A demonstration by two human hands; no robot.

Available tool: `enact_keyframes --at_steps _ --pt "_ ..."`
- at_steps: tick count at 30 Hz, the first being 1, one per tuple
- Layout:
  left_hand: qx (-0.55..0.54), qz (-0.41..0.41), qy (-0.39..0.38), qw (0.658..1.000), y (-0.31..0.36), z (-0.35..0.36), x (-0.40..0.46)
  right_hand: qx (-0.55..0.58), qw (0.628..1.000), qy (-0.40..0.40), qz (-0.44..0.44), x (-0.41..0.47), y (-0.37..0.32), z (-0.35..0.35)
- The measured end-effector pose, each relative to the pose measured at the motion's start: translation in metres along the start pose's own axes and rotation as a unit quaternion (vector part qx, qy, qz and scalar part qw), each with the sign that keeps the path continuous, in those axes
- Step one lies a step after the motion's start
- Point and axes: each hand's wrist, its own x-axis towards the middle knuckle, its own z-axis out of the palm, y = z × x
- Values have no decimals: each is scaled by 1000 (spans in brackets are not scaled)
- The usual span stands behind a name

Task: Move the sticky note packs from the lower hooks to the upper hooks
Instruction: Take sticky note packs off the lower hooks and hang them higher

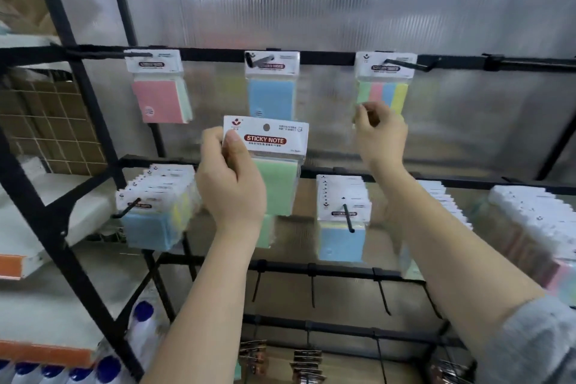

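L hand [232, 184] pinches green sticky note pack [276, 178]; R hand [378, 137] pinches multicolour pack [385, 93] on upper hook [405, 65].

Glossy plastic sticky note pack [274, 162]; matt black hooks [348, 217].

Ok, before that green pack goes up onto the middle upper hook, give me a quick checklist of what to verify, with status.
1. Grip on the green pack: ok, the left hand pinches its card header, thumb on the front.
2. Hang hole unobstructed: ok, it shows clear of the thumb.
3. Middle upper hook has room: cannot tell, a blue pack already hangs there and the free length is blurred.
4. Hole level with the hook: not ok, the pack sits below it.
5. Right hand out of the way: ok, it is off to the side, at the bottom edge of the striped pack.
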Motion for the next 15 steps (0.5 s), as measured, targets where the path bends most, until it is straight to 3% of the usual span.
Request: enact_keyframes --at_steps 7,15 --pt "-35 7 -14 999 52 71 -71 -135 984 -113 -2 10 55 -102" --pt "-34 20 -10 999 109 123 -136 -186 971 -153 2 7 99 -210"
